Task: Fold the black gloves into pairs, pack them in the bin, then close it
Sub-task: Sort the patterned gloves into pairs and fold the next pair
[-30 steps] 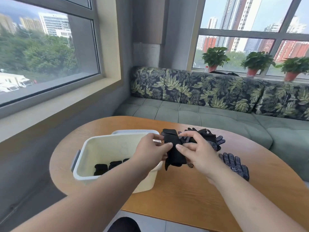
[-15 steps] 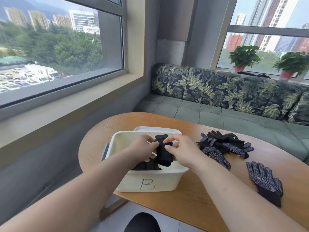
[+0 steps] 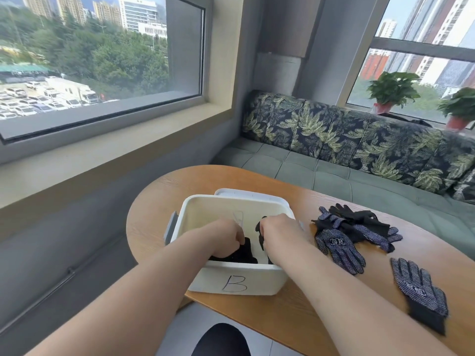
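Pressing a folded pair [image 3: 246,250] of black gloves down inside the white bin [image 3: 232,282] marked B, close to its front wall, onto other dark fabric lying on the bottom. Gripped from both sides: left hand [image 3: 226,236] curled over one end, right hand [image 3: 279,231] curled round the other, fingertips mostly hidden. To finish this step well: seat the bundle flat and snug against what is already packed, release both ends together to keep the fold from springing open, and leave room alongside for more. Just behind the bin, the lid [image 3: 246,194], not yet fitted. On the table [image 3: 257,314], just right of the bin, a loose heap [image 3: 357,227] of gloves; nearer the front edge, a single glove [image 3: 419,291], all unfolded.
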